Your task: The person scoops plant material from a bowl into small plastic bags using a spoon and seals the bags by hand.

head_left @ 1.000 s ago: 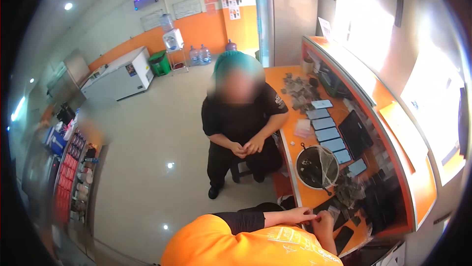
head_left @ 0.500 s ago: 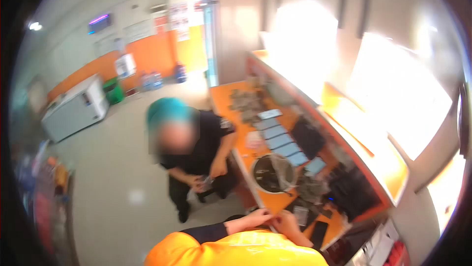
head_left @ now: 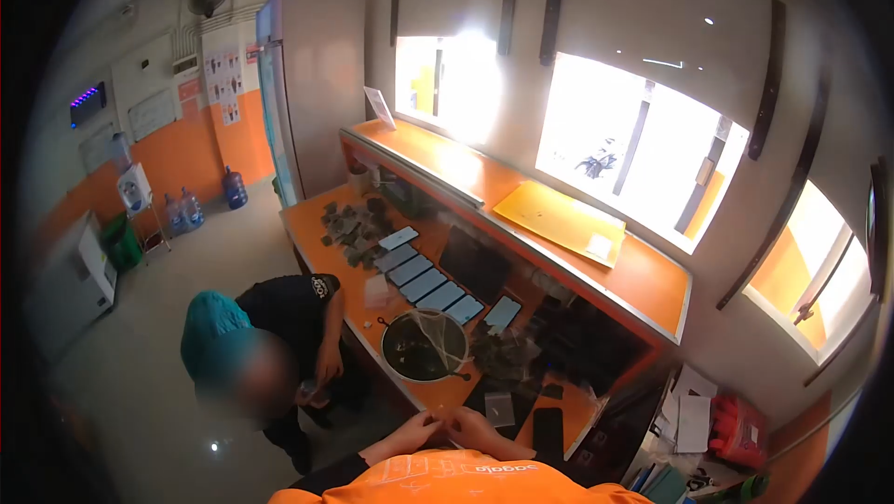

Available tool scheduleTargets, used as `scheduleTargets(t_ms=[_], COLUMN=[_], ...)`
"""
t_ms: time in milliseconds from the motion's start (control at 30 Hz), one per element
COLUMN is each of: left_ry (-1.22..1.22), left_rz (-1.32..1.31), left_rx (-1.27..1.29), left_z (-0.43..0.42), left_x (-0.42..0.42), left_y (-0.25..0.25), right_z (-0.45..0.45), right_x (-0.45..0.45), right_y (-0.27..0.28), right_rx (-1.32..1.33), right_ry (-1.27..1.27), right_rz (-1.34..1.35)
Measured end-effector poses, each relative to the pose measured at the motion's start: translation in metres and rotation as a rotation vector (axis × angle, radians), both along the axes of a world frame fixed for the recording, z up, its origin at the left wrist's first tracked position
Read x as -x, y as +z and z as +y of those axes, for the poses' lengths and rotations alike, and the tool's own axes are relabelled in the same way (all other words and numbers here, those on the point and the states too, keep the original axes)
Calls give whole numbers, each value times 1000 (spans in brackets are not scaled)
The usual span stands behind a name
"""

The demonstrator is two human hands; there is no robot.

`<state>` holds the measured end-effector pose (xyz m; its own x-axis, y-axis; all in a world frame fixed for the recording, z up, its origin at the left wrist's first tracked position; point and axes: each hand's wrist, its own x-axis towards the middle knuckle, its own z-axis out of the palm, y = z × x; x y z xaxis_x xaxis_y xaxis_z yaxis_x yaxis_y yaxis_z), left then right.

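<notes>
My left hand and my right hand are close together at the near edge of the orange counter. Both have their fingers pinched, and whatever they hold is too small to make out. Just beyond them sits a round dark tray with a pale rim and a net-like piece across it. To the right of my hands lie a small clear bag and a black phone. Crumpled greyish pieces are heaped right of the tray.
Several pale-blue flat rectangles lie in a row near a dark panel. More grey-green pieces are piled at the far end. A raised shelf holds a yellow tray. A seated co-worker in a teal cap is on the left.
My view has turned to the right, so the co-worker and counter sit further left and the windows show more clearly. Both hands stay pinched together at the counter's edge.
</notes>
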<state>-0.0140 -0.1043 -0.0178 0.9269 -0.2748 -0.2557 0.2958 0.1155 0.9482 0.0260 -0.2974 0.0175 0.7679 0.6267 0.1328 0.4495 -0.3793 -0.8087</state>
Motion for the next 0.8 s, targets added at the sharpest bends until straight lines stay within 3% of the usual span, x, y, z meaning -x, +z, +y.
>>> scheduleTargets(t_ms=[67,167,267,367,467,567,667,800], left_ry=[88,61,56,34,-11,-48,-95,-61], left_rz=[100,14,19,-79,-170,-176,-172,-238], left_rx=[66,-97,-77,-156,-409,-587,-639,-618], left_z=[-3,1,2,3,7,4,5,2], left_x=[4,5,7,5,3,2,-3,-7], left_y=[8,13,11,3,6,19,4,-11], right_z=[0,-1,-3,-3,-3,-4,-5,-8], right_x=[-1,1,4,6,1,-3,-10,-9], right_y=[-7,-22,-17,9,18,-4,-37,-34], right_rx=[-5,-136,-138,45,148,115,129,64], right_ry=[7,33,34,2,36,22,65,83], right_rz=[132,188,271,289,400,410,324,424])
